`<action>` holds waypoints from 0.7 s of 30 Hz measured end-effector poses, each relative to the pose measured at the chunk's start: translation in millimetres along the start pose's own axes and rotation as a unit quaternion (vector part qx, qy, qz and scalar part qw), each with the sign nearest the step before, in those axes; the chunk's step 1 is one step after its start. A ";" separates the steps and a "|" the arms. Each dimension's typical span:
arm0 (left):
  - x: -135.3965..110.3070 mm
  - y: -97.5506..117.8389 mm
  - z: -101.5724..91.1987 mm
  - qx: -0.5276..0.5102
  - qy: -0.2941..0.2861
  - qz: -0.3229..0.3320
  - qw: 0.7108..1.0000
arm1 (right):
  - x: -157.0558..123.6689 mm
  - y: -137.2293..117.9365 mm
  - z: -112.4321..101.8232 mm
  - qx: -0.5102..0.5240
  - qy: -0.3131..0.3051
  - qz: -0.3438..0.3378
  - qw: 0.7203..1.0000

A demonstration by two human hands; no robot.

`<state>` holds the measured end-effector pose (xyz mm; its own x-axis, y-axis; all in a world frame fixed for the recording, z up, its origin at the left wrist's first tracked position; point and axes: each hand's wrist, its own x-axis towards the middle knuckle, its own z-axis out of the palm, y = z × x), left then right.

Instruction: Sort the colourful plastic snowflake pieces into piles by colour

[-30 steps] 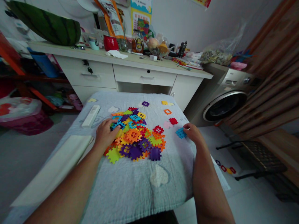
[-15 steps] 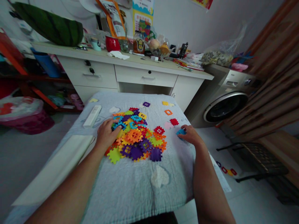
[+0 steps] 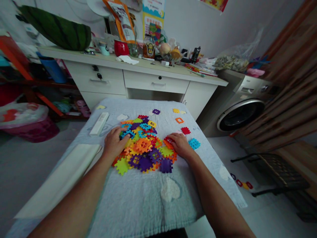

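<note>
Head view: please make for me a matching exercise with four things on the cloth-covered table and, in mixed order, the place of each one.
Things:
1. left hand
2. right hand
3. lone blue piece
4. white remote

Places:
A. alone on the cloth, just right of a hand
B. on the right edge of the pile of pieces
C. near the cloth's left edge, apart from the pile
D. on the left edge of the pile

Pairs: 1-D, 2-B, 3-A, 4-C.

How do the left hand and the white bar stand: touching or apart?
Apart. The head view shows bare cloth between the left hand and the white bar.
</note>
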<state>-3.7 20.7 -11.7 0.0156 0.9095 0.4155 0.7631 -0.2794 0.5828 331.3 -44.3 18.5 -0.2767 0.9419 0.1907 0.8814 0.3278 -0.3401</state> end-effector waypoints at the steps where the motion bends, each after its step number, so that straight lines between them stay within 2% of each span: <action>1: 0.2 0.6 -0.2 0.000 0.000 0.000 1.000 | 0.4 0.0 1.2 0.000 -0.002 0.004 1.000; 5: 0.9 1.4 0.4 -0.003 0.003 0.005 1.000 | 0.4 0.6 2.3 0.010 0.014 0.030 0.999; 9: 1.0 -0.3 1.8 0.003 0.004 0.004 1.000 | 0.2 0.2 2.3 0.067 0.086 0.061 0.992; 15: 0.4 -0.7 1.4 -0.003 0.004 0.008 1.000 | 0.3 11.3 -4.3 0.136 0.186 0.132 0.964; 18: 0.4 0.3 1.1 -0.006 0.007 0.005 1.000 | 0.3 26.0 -15.6 0.121 0.239 0.177 0.947; 21: 0.8 0.8 1.1 -0.005 0.005 0.005 1.000 | 2.7 45.3 -33.1 0.040 0.263 0.203 0.942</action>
<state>-2.3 21.5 -11.7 0.0172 0.9034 0.4283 0.7570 -0.2917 0.5847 383.1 -29.4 34.1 0.3244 0.8306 0.4526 0.8364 -0.0284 -0.5474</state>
